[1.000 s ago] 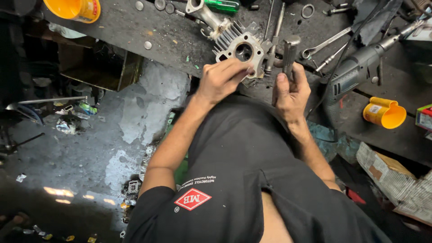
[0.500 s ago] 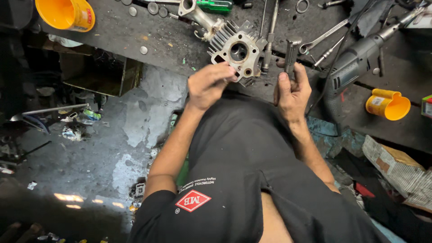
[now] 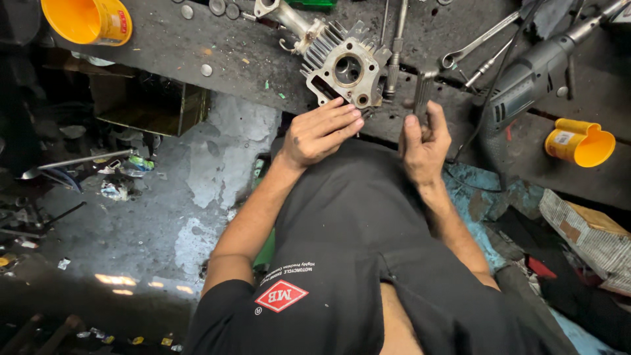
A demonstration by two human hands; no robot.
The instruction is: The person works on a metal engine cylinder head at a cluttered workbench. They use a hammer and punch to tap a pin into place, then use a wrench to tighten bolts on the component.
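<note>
A finned grey metal engine cylinder (image 3: 345,66) lies on the dark workbench (image 3: 158,49). My left hand (image 3: 322,131) rests at the cylinder's near edge with its fingers stretched out together, fingertips touching the metal and holding nothing. To the right, my right hand (image 3: 424,141) is closed around a short dark metal tool (image 3: 424,89) held upright next to the cylinder. A long thin rod (image 3: 394,49) lies between the cylinder and the tool.
An electric drill (image 3: 526,89) and wrenches (image 3: 480,43) lie at the right of the bench. Orange plastic cups stand at the far left (image 3: 89,20) and lie at the right (image 3: 582,141). Round washers (image 3: 207,69) are scattered about. A littered concrete floor (image 3: 164,197) lies below.
My left hand has slid off the cylinder's face to its near edge and flattened. The right hand keeps hold of the dark tool.
</note>
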